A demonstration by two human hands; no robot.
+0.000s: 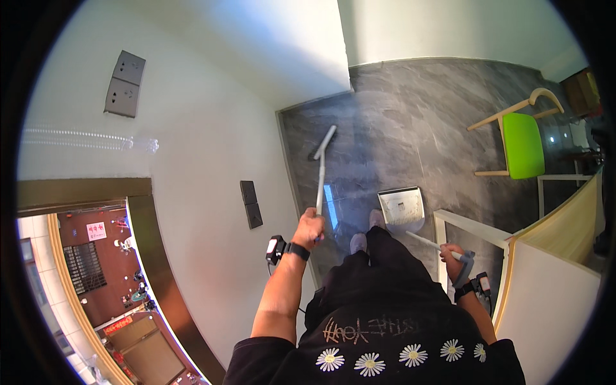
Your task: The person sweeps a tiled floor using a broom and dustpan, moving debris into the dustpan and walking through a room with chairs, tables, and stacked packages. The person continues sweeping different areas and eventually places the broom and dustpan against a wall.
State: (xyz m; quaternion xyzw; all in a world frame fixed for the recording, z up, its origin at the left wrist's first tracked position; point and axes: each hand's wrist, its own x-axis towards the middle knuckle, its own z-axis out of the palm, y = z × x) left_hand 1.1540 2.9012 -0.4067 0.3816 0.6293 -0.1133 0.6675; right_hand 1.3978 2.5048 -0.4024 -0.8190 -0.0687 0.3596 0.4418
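My left hand [310,228] is closed around the handle of a broom [321,176]. Its grey-white head with dark bristles rests on the floor ahead, close to the left wall. On the right, my right hand [453,255] grips the long grey handle of a dustpan [402,206]. The dustpan's white, scuffed pan lies on the floor just ahead of my feet, its wide edge facing away from me. Some small marks or bits show in the pan, too small to name.
Grey marble-look floor tiles [443,122] run to the white walls, with a wall corner [350,88] jutting out ahead. A chair with a green seat [523,146] stands at the right. Near my right hand is a white-framed table [552,276]. A doorway [154,256] opens at the left.
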